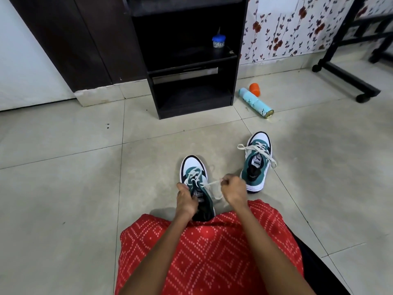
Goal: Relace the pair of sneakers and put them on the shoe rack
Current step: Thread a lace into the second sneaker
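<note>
Right hand (232, 191): fingers (225, 182) pinch the white lace (209, 184), drawn taut toward 3 o'clock, judged to be pulling slack through an eyelet. Left hand (185, 199): fingers curled and pressed together on the tongue side of the near sneaker (194, 177), judged to brace it against that pull. Both forearms reach forward over a red patterned garment (204, 252), wrists bent down. Near sneaker stands on the tiled floor (63, 167), toe toward 12 o'clock. The 2nd sneaker (258, 158) sits apart at 2 o'clock, laces loose and untied. Black shoe rack (191, 99) stands at 12 o'clock, lower shelf vacant, a small blue-lidded jar (218, 41) above. A spray can (256, 103) lies at 1 o'clock.
</note>
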